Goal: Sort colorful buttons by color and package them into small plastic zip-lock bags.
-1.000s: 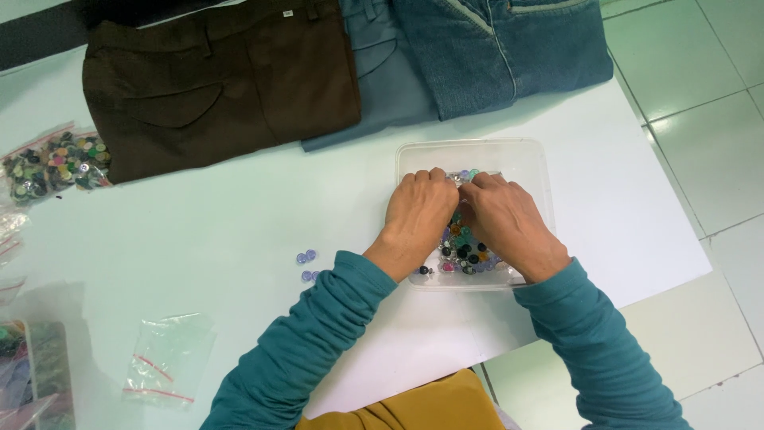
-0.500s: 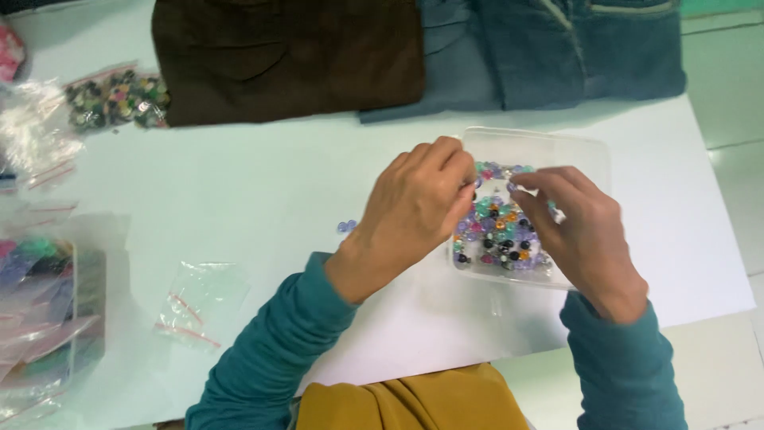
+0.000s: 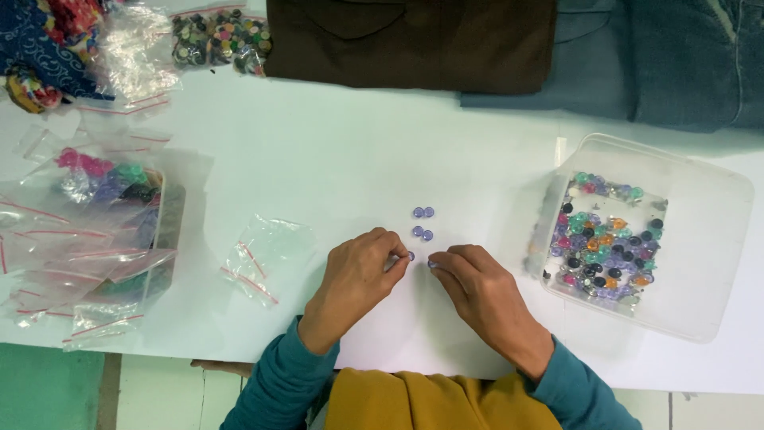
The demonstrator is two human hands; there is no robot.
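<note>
Both hands rest on the white table [image 3: 334, 159] near its front edge. My left hand [image 3: 358, 275] pinches a small purple button [image 3: 411, 256] at its fingertips. My right hand [image 3: 477, 291] pinches another purple button [image 3: 432, 263] close beside it. Just beyond the fingertips several loose purple buttons [image 3: 422, 223] lie in a small cluster on the table. To the right stands a clear plastic box [image 3: 700, 239] holding many mixed coloured buttons [image 3: 609, 243].
Small clear zip bags [image 3: 259, 259] lie left of my hands. A pile of bags and a container of coloured buttons [image 3: 119, 199] sit at the far left. A bag of buttons [image 3: 219, 36], brown trousers [image 3: 414, 40] and blue jeans [image 3: 660, 64] lie along the back.
Both hands have left the clear box and moved left to the bare table, each with a purple button. The view has shifted, so the box now appears further right.
</note>
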